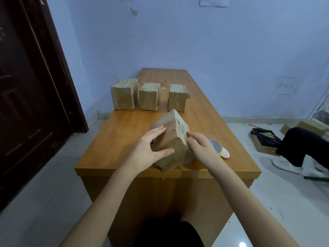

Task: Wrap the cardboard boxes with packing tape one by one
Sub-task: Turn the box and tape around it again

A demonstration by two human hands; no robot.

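A taped cardboard box [173, 139] stands tilted on one edge near the table's front edge, between my two hands. My left hand [151, 148] lies on its left face with fingers and thumb spread straight. My right hand [201, 148] is at the box's right side, its fingertips curled onto the edge of the labelled face. Behind my right hand, partly hidden, lies a yellow and pink tape dispenser [219, 148] with a grey roll. Three more cardboard boxes stand in a row farther back: left [124, 94], middle [149, 96], right [177, 97].
The wooden table [124, 129] runs away from me towards a blue wall. A dark door [26, 86] is at the left. On the floor to the right are a person's leg [302, 145] with a white shoe, a black bag [265, 138] and more cardboard.
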